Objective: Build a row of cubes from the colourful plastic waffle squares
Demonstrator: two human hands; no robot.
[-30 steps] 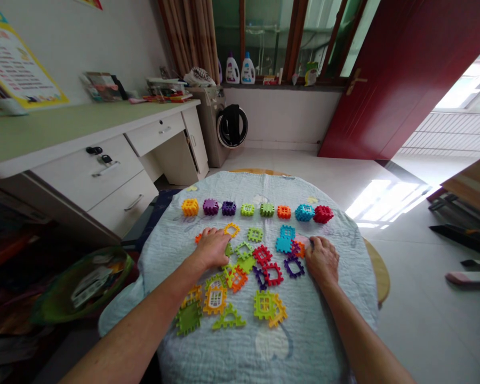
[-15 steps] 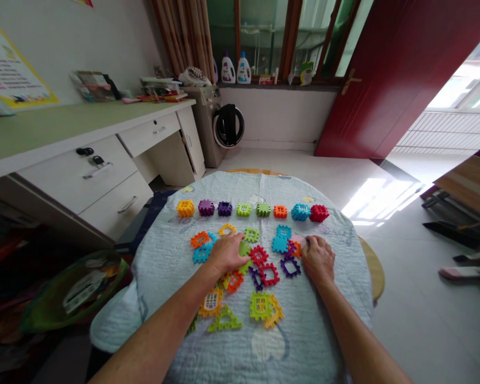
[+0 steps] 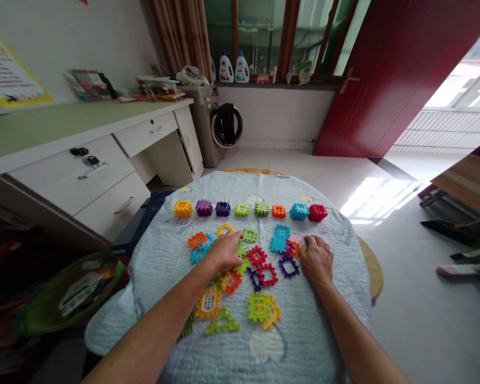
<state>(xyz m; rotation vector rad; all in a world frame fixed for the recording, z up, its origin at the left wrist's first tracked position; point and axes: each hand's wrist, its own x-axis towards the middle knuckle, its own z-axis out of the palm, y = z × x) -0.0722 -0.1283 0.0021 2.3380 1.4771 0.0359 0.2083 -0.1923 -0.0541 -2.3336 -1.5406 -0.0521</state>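
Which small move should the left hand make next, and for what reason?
Perhaps the left hand should pinch the light-green interlocking piece: it shows between the thumb and forefinger, though a firm hold cannot be seen.

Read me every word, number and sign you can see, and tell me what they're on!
I can't read any for sure.
Wall poster: lines of print, too blurred.
Purple-capped bottle: label too small.
Blue-capped bottle: label too small.
Red-and-white box on the windowsill: too small.
Blue square piece on the table: no writing I can make out.
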